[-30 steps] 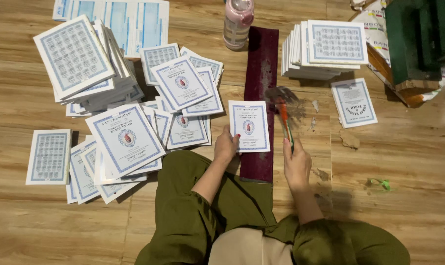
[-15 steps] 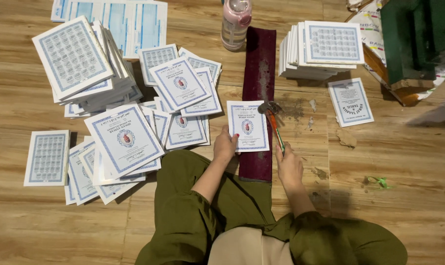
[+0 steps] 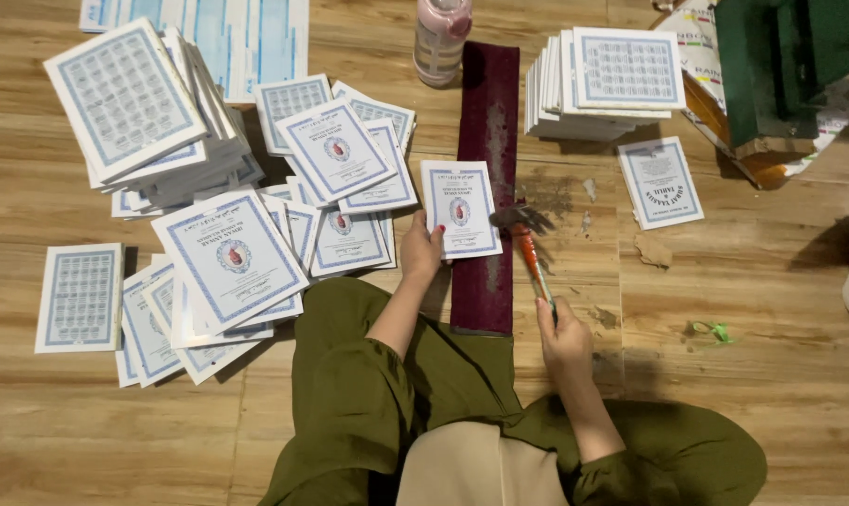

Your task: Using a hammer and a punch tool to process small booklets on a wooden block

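Pinning a booklet (image 3: pixel 460 208) on the maroon strip (image 3: pixel 486 187) with flat left hand (image 3: pixel 422 251); right hand (image 3: pixel 563 335) grips hammer (image 3: pixel 529 245). Finished stack (image 3: pixel 612 84) far right, loose booklets (image 3: pixel 228 253) left remain.

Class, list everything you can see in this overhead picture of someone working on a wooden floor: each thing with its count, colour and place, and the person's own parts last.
Booklet on strip: one, white with blue border, lying across the dark strip's left edge.
Dark strip: one, maroon, long, flat on the floor at centre.
Hammer: one, orange handle with dark head, head at the booklet's right edge.
Loose booklets: many, white and blue, scattered at left.
Neat stack: one pile, white and blue, upper right.
Single booklet: one, below that stack.
Bottle: one, pinkish, top centre.
Green object: one, top right corner.
Wooden floor: brown planks.
Left hand: pressing the booklet's left edge.
Right hand: gripping the hammer handle.
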